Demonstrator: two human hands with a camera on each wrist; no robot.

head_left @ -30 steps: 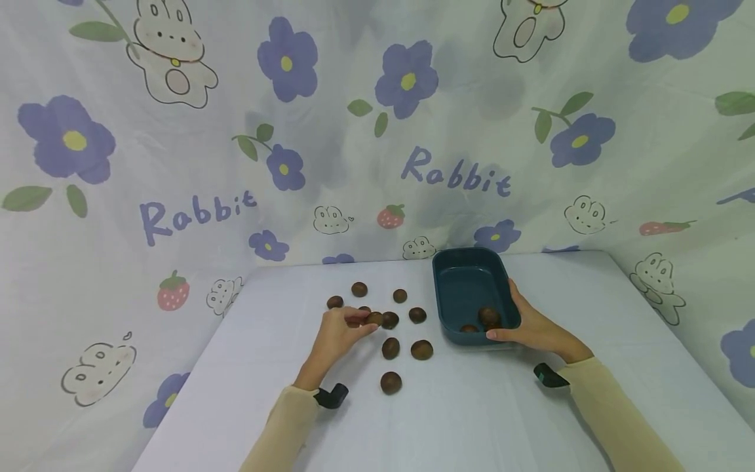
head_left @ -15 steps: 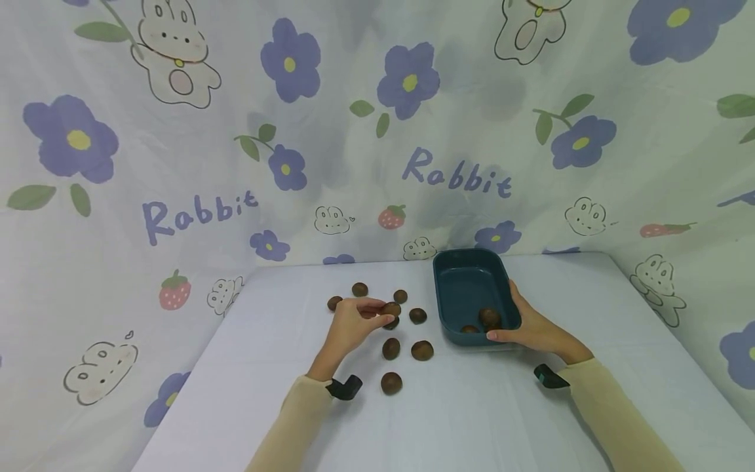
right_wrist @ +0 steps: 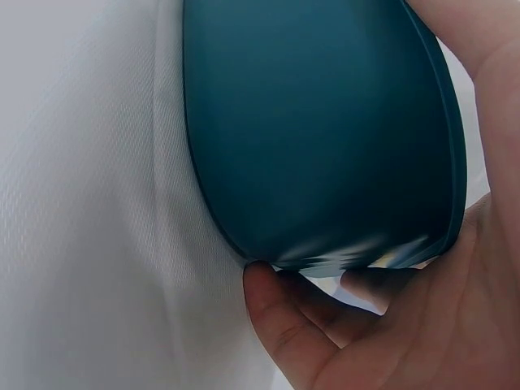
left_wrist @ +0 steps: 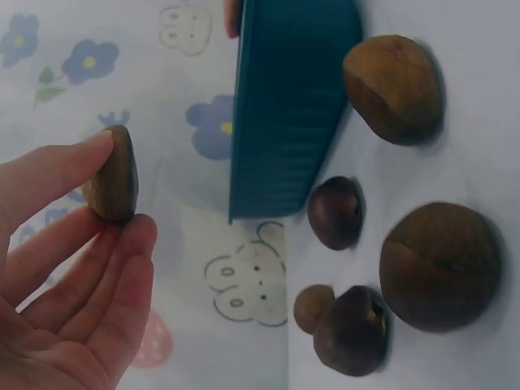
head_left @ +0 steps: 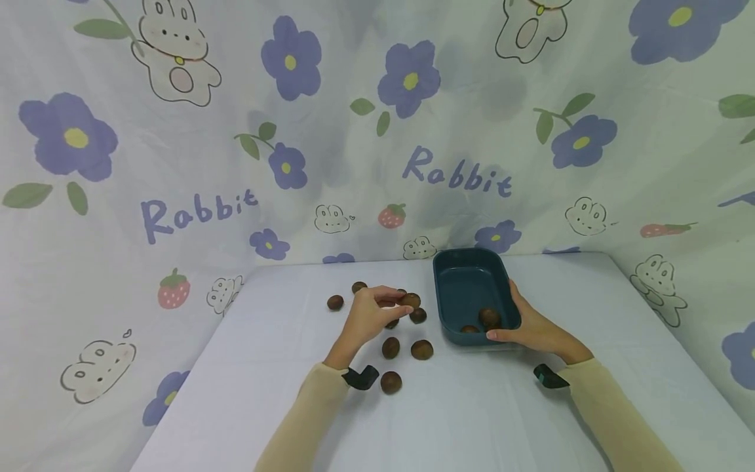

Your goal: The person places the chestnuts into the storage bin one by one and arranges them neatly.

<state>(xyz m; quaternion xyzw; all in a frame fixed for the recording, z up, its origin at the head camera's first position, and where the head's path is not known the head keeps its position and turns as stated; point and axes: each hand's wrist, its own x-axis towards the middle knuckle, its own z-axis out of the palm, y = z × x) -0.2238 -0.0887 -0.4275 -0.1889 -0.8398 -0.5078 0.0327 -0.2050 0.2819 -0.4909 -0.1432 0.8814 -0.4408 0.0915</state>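
Observation:
My left hand pinches a chestnut between thumb and fingertips, raised above the table and left of the dark teal box. At the box's near right corner, my right hand grips its wall, the thumb over the near rim and the fingers along the right side. Inside the box, chestnuts lie at the near end. Several loose chestnuts are spread on the white tabletop around and below the left hand, some partly hidden behind it. In the right wrist view, fingertips reach the box's lower edge.
A white cloth covers the table. Behind it hangs a curtain printed with flowers and rabbits. One chestnut lies nearest the front, close to the left wrist's black camera mount.
My left hand has moved to the right and slightly farther back, carrying the pinched chestnut towards the box. My right hand and the box have stayed in place.

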